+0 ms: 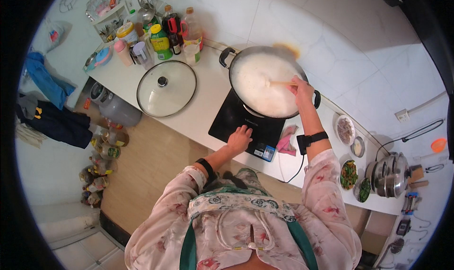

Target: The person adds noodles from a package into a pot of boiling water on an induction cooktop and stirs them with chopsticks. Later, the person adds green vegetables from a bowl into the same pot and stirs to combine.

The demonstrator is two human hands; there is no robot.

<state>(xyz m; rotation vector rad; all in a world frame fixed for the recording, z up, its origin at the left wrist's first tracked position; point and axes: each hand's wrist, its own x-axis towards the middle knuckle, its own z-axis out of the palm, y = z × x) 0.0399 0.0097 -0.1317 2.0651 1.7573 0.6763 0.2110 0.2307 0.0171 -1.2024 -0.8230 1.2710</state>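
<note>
My right hand (301, 89) grips the wooden handle of a utensil (282, 83), whose far end dips into white, steaming liquid (259, 69) in a large wok (232, 82) with two black handles. The wok stands on the rear part of a black induction cooker (227, 115) by the wall. My left hand (240, 139) rests on the cooker's front part, fingers apart over the panel, holding nothing. A pink cloth (288, 140) lies right of the cooker. Left of the wok, a glass lid (166, 96) with a black knob lies on the white counter.
Sauce and oil bottles (161, 43) stand at the counter's back left. To the right are a plate of shredded food (344, 129), a small bowl (357, 146), dishes of vegetables (349, 174) and a steel steamer pot (390, 174). A black cable (299, 169) hangs over the front edge.
</note>
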